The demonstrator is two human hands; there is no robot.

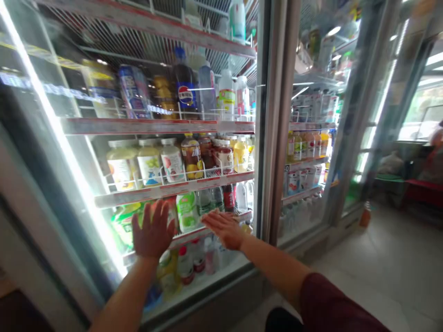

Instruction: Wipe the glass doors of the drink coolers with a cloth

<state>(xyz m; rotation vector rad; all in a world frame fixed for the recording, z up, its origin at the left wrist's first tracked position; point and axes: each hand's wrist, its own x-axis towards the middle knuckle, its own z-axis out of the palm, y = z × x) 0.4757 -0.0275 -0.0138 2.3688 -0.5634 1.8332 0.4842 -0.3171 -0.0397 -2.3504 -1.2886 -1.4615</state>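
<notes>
My left hand [152, 230] is raised with its fingers spread, in front of the lower shelves of a glass-fronted drinks fridge. To its right, my right hand [223, 227] is stretched out flat, palm down, with nothing in it. Between the two stands a green-and-white bottle [187, 211] on a low shelf. Green packaging [125, 219] shows just left of my left hand. Above the hands, a row holds pale wide-capped bottles [172, 160] and a dark bottle with a yellow cap [192, 156]. Whether either hand touches the glass, I cannot tell.
A metal door frame [274, 124] divides this fridge from a second one with more bottles [308, 144]. Higher up stands a Pepsi bottle [186, 87]. Tiled floor [367, 272] stretches to the right, with an orange bottle [365, 216] by the fridge base.
</notes>
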